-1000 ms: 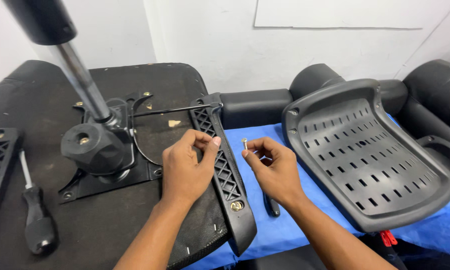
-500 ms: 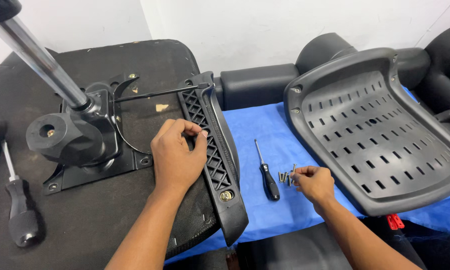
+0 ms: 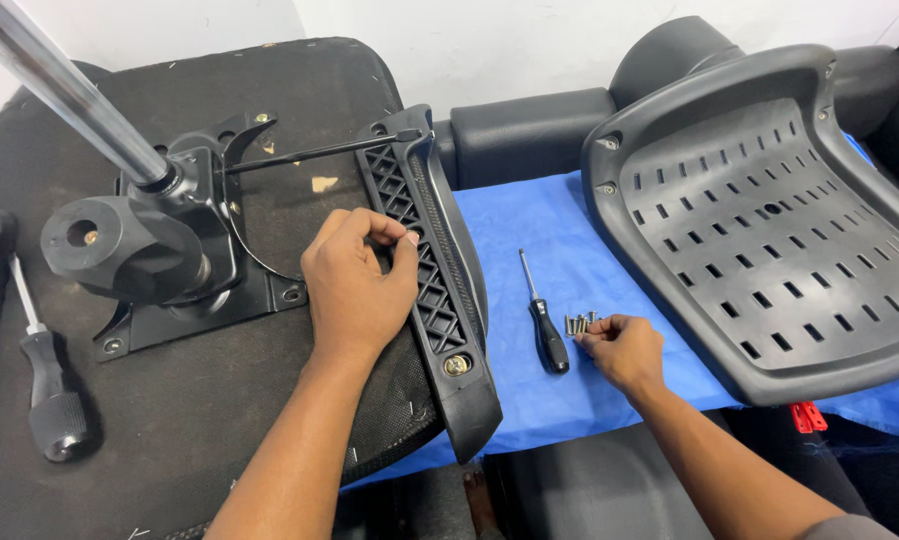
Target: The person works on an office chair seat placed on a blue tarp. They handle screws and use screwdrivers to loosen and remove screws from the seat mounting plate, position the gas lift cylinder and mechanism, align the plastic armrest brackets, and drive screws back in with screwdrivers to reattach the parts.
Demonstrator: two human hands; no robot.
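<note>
My left hand (image 3: pixel 355 285) rests on the underside of a black chair seat (image 3: pixel 170 420), fingertips pinched against the ribbed black armrest bracket (image 3: pixel 430 270) lying along the seat's right edge. My right hand (image 3: pixel 620 350) sits on the blue cloth (image 3: pixel 560 230), fingers curled at a small cluster of metal screws (image 3: pixel 580 322). A black-handled screwdriver (image 3: pixel 545 320) lies just left of that hand. Whether the right fingers pinch a screw is unclear.
A black tilt mechanism with a chrome gas cylinder (image 3: pixel 120 230) is mounted on the seat's underside. A second screwdriver (image 3: pixel 50 390) lies at the left. A slotted dark grey chair back (image 3: pixel 770 220) and black padded parts (image 3: pixel 530 130) lie at the right and rear.
My right hand has left the armrest bracket and moved down-right to the screws on the blue cloth. My left hand stays at the bracket. The view has shifted slightly.
</note>
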